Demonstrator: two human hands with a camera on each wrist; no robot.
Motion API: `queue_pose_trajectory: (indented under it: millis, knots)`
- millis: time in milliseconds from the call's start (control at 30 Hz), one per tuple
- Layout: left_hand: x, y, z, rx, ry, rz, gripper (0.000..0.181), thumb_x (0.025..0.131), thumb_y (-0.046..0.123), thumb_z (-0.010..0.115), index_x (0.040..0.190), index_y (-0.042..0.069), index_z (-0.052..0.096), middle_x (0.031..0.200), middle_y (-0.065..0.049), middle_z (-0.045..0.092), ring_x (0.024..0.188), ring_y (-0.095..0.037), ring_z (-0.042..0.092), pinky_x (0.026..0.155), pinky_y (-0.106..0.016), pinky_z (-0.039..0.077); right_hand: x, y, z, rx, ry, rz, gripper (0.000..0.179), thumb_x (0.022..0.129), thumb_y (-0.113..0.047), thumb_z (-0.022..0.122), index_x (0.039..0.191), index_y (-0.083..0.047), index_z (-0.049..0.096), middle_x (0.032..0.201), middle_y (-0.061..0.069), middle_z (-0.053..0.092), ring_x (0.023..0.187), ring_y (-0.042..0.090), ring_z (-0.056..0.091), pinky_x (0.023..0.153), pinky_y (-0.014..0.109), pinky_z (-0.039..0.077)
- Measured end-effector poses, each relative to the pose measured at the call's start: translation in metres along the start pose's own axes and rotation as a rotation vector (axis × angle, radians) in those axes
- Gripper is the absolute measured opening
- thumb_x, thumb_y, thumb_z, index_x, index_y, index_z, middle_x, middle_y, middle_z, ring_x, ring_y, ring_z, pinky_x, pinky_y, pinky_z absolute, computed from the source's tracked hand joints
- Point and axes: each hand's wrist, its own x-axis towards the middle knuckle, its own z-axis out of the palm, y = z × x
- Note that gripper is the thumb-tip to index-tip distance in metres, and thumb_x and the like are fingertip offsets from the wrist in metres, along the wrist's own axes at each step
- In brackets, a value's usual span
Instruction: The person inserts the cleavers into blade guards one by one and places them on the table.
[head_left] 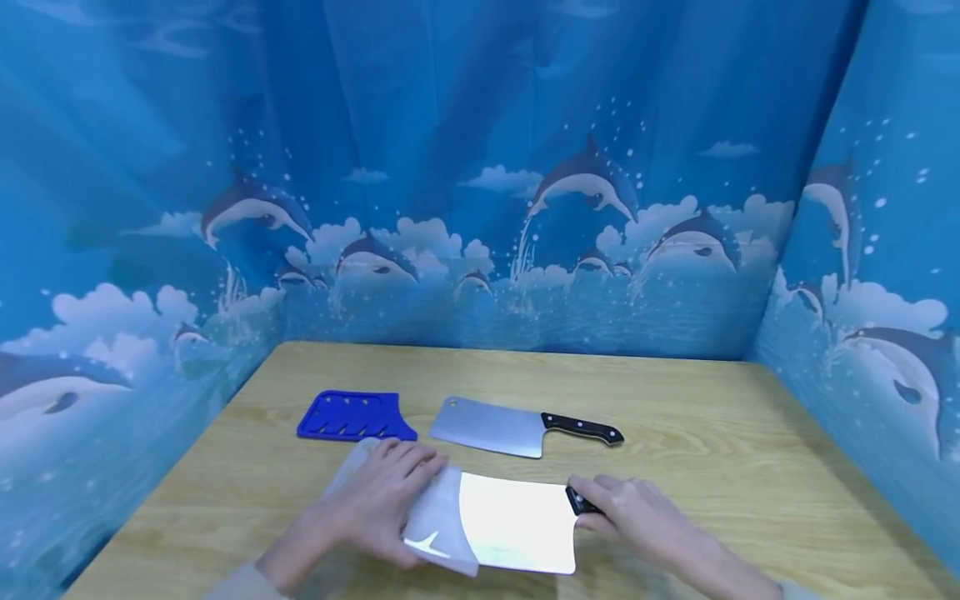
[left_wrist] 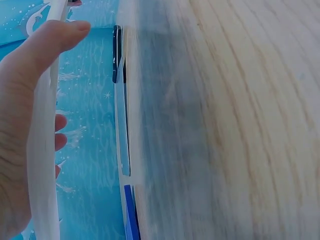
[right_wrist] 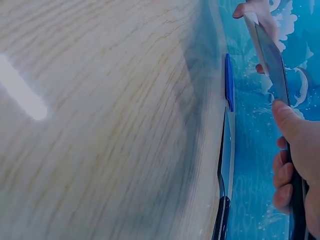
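My left hand (head_left: 386, 504) grips a whitish translucent blade cover (head_left: 444, 518), thumb on the near side and fingers over the far side. Out of the cover's right end comes the bright, shiny blade of a cleaver (head_left: 517, 523); its left part is inside the cover. My right hand (head_left: 633, 512) holds the cleaver's black handle, fingers wrapped round it. In the left wrist view the cover (left_wrist: 44, 150) stands edge-on between thumb and fingers. The right wrist view shows the blade (right_wrist: 274, 60) reaching from my right hand (right_wrist: 306, 155) toward the left one.
Behind the hands, a second cleaver (head_left: 491, 427) with a black riveted handle lies flat, handle to the right. Left of it lies a blue slotted blade cover (head_left: 352, 417). Curtains with dolphins (head_left: 420, 317) enclose the wooden table (head_left: 690, 417) at the back and sides.
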Motion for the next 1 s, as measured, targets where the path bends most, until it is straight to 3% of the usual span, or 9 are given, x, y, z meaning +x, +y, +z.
queue_pose_trajectory:
  millis: [200, 400, 533, 700, 833, 1000]
  knots:
    - [0.005, 0.009, 0.006, -0.047, 0.007, 0.004, 0.104, 0.046, 0.066, 0.074, 0.13, 0.01, 0.049, 0.116, 0.0, 0.051, 0.106, -0.016, 0.045, 0.09, -0.041, 0.037, 0.005, -0.006, 0.006, 0.019, 0.029, -0.02, 0.032, 0.086, -0.033, 0.061, 0.104, -0.007, 0.06, 0.073, -0.004, 0.059, 0.059, -0.002, 0.05, 0.046, 0.011, 0.039]
    - [0.012, 0.017, 0.011, -0.048, -0.039, -0.004, 0.104, 0.048, 0.067, 0.072, 0.132, 0.011, 0.047, 0.118, -0.001, 0.051, 0.108, -0.017, 0.045, 0.092, -0.045, 0.036, 0.01, -0.015, 0.021, 0.021, 0.0, 0.051, 0.037, 0.086, -0.035, 0.06, 0.107, -0.005, 0.061, 0.08, 0.0, 0.064, 0.067, 0.006, 0.06, 0.053, 0.018, 0.048]
    - [0.017, 0.02, 0.013, -0.043, -0.053, -0.02, 0.105, 0.049, 0.069, 0.071, 0.133, 0.011, 0.046, 0.119, -0.001, 0.051, 0.109, -0.017, 0.045, 0.093, -0.045, 0.036, 0.015, -0.019, 0.027, 0.047, -0.008, 0.103, 0.035, 0.086, -0.036, 0.06, 0.107, -0.008, 0.06, 0.078, -0.004, 0.062, 0.065, 0.003, 0.056, 0.052, 0.017, 0.046]
    - [0.022, 0.022, 0.015, -0.018, -0.018, -0.022, 0.105, 0.049, 0.07, 0.07, 0.131, 0.009, 0.048, 0.118, -0.002, 0.052, 0.108, -0.017, 0.046, 0.092, -0.043, 0.036, 0.024, -0.021, 0.03, 0.046, -0.015, 0.151, 0.031, 0.086, -0.037, 0.059, 0.105, -0.013, 0.06, 0.073, -0.007, 0.057, 0.059, 0.0, 0.049, 0.046, 0.017, 0.041]
    - [0.027, 0.023, 0.016, -0.01, -0.008, -0.027, 0.103, 0.05, 0.071, 0.069, 0.13, 0.01, 0.048, 0.118, -0.001, 0.051, 0.108, -0.017, 0.045, 0.091, -0.042, 0.036, 0.029, -0.022, 0.031, 0.019, -0.02, 0.169, 0.029, 0.085, -0.037, 0.061, 0.103, -0.014, 0.059, 0.073, -0.006, 0.058, 0.058, 0.003, 0.051, 0.045, 0.019, 0.041]
    - [0.028, 0.024, 0.015, -0.004, -0.043, -0.043, 0.104, 0.051, 0.072, 0.068, 0.131, 0.01, 0.048, 0.119, -0.001, 0.051, 0.109, -0.017, 0.045, 0.092, -0.043, 0.036, 0.032, -0.023, 0.033, 0.006, -0.021, 0.156, 0.029, 0.083, -0.033, 0.065, 0.102, -0.012, 0.059, 0.075, -0.004, 0.06, 0.059, 0.005, 0.054, 0.046, 0.02, 0.043]
